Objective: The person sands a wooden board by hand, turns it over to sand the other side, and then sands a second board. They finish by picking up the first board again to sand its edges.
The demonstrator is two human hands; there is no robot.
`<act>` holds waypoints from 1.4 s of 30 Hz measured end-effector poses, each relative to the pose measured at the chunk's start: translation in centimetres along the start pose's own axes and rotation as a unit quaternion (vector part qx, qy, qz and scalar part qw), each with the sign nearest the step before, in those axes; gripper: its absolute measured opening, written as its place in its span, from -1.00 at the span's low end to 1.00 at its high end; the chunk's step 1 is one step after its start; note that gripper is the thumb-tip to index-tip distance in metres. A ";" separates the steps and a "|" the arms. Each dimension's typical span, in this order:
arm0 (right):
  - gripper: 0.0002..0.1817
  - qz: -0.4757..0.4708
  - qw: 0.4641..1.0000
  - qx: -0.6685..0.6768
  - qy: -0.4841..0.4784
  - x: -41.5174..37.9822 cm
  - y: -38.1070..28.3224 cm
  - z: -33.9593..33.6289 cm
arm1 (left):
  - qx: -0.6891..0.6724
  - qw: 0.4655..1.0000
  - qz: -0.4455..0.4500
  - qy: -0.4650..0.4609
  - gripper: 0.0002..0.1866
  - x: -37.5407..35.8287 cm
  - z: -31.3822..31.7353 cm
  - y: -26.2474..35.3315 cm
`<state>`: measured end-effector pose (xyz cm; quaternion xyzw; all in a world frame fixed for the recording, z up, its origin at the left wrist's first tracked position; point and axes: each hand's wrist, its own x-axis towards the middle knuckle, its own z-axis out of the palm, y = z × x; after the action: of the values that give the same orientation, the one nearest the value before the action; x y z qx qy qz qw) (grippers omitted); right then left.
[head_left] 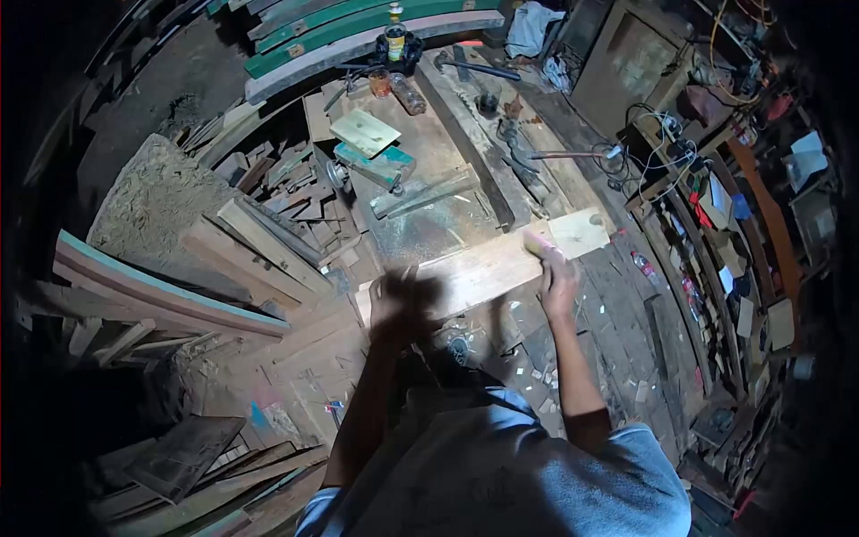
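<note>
Pale board point(479, 272): I see it lying aslant across the near edge of the counter point(428, 234), its right end reaching toward the near right corner.
Right hand point(557, 279): on my feed its fingers are bent closed on a small pinkish block point(537, 242), held against the board's upper face toward the right end.
Left hand point(389, 304): it is at the board's left end, in shadow and blurred; I cannot tell how far open its fingers are, nor whether they grip the wood.
Counter middle: I have loose wood strips point(425, 194) lying just beyond the board, with pale dust around them.
Counter left side: a small light panel point(365, 132) sits beside a green-painted block point(385, 166); whether they touch, I cannot be sure.
Far edge: I make out an orange-toned jar point(380, 84) beside a clear container point(408, 95), and a bottle with a yellow label point(395, 43) behind them.
Counter right side: a thick dark beam point(465, 143) runs from the far edge toward the pale board, and a hammer point(483, 68) lies near the far right corner.
</note>
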<state>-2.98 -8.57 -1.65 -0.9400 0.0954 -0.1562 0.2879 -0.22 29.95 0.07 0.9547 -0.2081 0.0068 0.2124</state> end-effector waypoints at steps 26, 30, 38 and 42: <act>-0.59 -0.001 0.994 -0.094 0.046 -0.3 -4.9 -0.1 | -0.049 0.996 0.032 0.068 0.45 -0.6 0.6 -0.1; -0.54 -0.149 0.986 0.064 -0.043 -7.3 -9.4 4.8 | -0.051 0.995 0.036 0.077 0.44 -0.5 0.5 -0.1; -0.60 -0.010 0.993 -0.048 0.109 0.0 -0.4 1.8 | -0.042 0.992 0.056 0.109 0.45 -0.6 0.6 0.1; -0.60 -0.090 0.995 -0.013 0.040 -4.1 -6.7 3.9 | -0.024 0.996 0.038 0.072 0.44 -0.2 -0.1 0.0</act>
<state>-4.86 0.05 -1.88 -0.9414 0.0241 -0.2176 0.2567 -0.38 30.05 0.09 0.9378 -0.2287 0.0781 0.2493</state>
